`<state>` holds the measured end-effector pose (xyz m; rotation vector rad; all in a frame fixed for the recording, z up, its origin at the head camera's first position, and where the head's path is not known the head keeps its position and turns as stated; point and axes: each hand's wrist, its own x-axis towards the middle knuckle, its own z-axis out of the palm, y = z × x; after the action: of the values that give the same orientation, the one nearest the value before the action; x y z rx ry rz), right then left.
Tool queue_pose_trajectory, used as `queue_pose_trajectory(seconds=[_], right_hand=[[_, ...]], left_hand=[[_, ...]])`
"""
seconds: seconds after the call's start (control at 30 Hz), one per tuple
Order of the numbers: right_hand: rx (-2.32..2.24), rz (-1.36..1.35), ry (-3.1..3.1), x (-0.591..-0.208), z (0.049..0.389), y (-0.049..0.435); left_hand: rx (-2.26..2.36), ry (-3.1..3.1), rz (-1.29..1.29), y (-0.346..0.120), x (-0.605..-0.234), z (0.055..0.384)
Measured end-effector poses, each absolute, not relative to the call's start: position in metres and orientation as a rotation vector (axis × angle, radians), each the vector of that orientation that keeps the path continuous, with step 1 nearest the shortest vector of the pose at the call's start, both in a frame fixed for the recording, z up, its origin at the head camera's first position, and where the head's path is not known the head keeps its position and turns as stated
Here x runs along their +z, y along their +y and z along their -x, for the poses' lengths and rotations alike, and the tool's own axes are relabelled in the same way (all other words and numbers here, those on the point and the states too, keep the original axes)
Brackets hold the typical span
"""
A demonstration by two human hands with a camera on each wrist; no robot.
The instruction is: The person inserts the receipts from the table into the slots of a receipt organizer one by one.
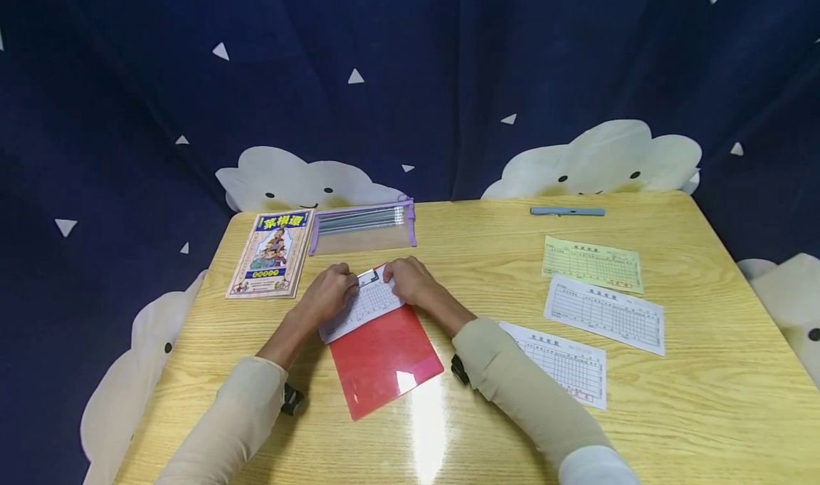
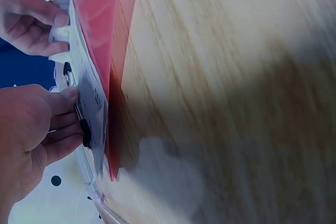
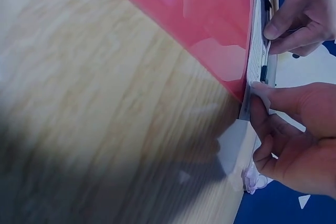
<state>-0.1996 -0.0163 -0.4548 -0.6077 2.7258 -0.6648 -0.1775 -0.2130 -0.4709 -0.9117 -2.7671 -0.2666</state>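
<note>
A red plastic clip folder [image 1: 387, 360] lies on the wooden table, its top edge raised between the two hands. A white printed form [image 1: 365, 307] covers its upper part, below a metal clip [image 1: 367, 278] with black ends. My left hand [image 1: 332, 294] grips the clip at its left side, thumb on one face and fingers on the other. At the top right corner, my right hand [image 1: 413, 282] pinches the paper between thumb and forefinger, as the right wrist view shows with the right hand [image 3: 294, 129] close beside the clip.
To the right lie a yellow form [image 1: 592, 263] and two white forms [image 1: 605, 313], one partly behind the right sleeve. A blue pen [image 1: 566, 211] is at the back. A comic-style booklet [image 1: 272, 253] and a clear pencil pouch [image 1: 363, 227] with purple edges lie back left.
</note>
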Motion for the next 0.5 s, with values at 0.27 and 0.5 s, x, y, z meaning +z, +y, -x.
queue_pose_trajectory(seconds=[0.27, 0.5], right_hand=[[-0.657, 0.592, 2.739, -0.4562, 0.2015, -0.0182], [-0.635, 0.571, 2.775, -0.4576, 0.2018, -0.0153]], left_hand=[[-0.257, -2.758, 0.906, -0.2125, -0.4702, 0.1764], [-0.273, -2.762, 0.878, -0.2126, -0.4724, 0.1762]])
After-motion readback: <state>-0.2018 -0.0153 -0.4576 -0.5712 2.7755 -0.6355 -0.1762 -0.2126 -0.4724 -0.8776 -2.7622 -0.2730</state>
